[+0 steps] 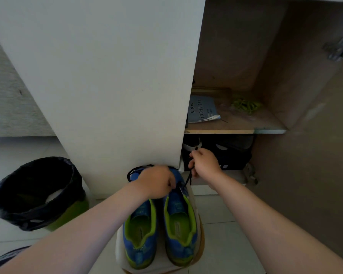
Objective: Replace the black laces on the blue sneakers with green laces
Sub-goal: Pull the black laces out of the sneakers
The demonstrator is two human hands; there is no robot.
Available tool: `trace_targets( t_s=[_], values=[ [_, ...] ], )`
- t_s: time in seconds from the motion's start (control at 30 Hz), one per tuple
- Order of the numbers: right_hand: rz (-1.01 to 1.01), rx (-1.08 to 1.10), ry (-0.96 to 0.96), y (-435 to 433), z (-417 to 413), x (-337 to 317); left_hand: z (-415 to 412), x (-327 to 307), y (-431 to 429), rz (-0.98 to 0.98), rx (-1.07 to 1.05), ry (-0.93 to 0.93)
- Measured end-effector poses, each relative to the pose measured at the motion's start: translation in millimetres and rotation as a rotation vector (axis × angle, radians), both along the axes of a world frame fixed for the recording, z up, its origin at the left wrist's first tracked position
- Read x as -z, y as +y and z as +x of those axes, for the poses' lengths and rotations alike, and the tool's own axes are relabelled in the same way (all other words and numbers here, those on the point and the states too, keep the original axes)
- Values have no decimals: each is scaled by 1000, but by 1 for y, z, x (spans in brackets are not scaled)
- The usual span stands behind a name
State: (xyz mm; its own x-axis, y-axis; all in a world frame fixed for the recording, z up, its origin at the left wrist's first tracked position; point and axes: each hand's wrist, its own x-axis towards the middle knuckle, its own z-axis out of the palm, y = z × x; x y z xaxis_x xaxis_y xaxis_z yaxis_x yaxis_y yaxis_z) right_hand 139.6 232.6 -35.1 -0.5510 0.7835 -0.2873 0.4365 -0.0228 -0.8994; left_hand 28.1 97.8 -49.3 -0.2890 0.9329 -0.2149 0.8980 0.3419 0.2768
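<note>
Two blue sneakers with green lining stand side by side on a white stool [120,252], heels toward me: the left sneaker [140,234] and the right sneaker [179,228]. My left hand [156,181] rests curled over the front of the sneakers, at the lacing. My right hand [203,162] pinches a black lace [188,179] that runs taut from the right sneaker up into its fingers. Another loop of black lace [135,170] shows left of my left hand. A bunch of green laces [246,105] lies on the open cabinet's shelf.
A white cabinet door [107,76] stands right behind the sneakers. The open cabinet has a wooden shelf [220,131] with a blue booklet [202,109], and dark shoes [226,151] below. A green bin with a black bag [38,192] stands at the left on the tiled floor.
</note>
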Motion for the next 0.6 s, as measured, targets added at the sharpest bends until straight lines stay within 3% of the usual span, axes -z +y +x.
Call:
trace_targets(
  t_s=[0.17,0.23,0.43,0.6],
  values=[
    [410,-241,-562,5,9,11,20,22,1,42,15,110],
    [507,-316,-700,2,14,12,23,26,2,89,-29,144],
    [498,-677,-599,-16,14,12,30,30,6,78,-102,194],
    [542,-724,-652,-18,12,12,28,32,5,47,-108,102]
  ],
)
